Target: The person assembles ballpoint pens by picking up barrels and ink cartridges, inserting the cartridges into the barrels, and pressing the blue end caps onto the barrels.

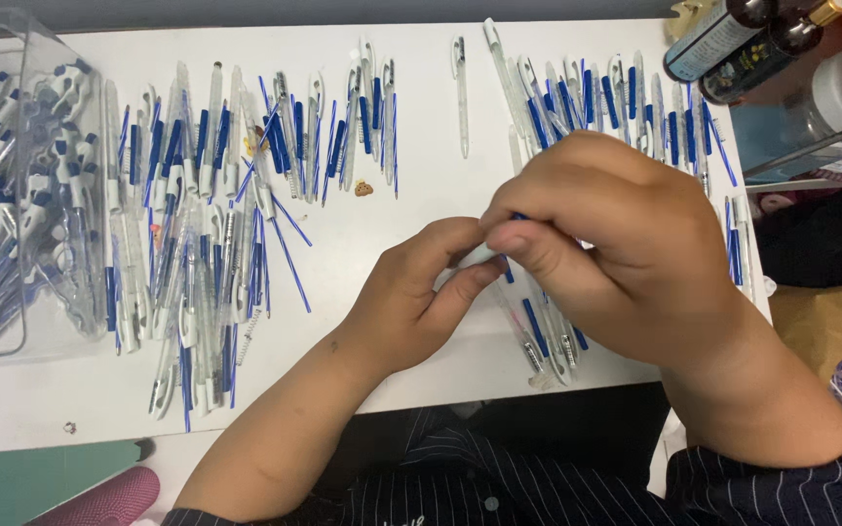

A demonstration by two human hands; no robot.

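At 6 o'clock, nearest the camera, two forearms in dark pinstriped sleeves rise from the bottom edge over the white bench. At 7 o'clock, off the bench edge, lie a green mat and a pink ribbed roll.

The hands meet near the centre. The left hand comes up from 7 o'clock with its thumb and forefinger pinched together at the fingertips. The right hand arches over from 4 o'clock, its fingers curled down and its grip closed on a pen part, of which only a small blue bit shows at the knuckles. The fingertips of both hands touch at that spot; whether the left pinch also holds the part cannot be told, as the fingers hide it.

Just under the right hand, at 5 o'clock from centre, a few pens lie on the bench. At 9 o'clock a broad heap of loose barrels and refills spreads out, and left of it stands a clear box full of finished pens. At 12 o'clock a single barrel lies alone, with a row of pens at 1 o'clock. Farthest, at 2 o'clock, dark bottles lean at the bench corner.
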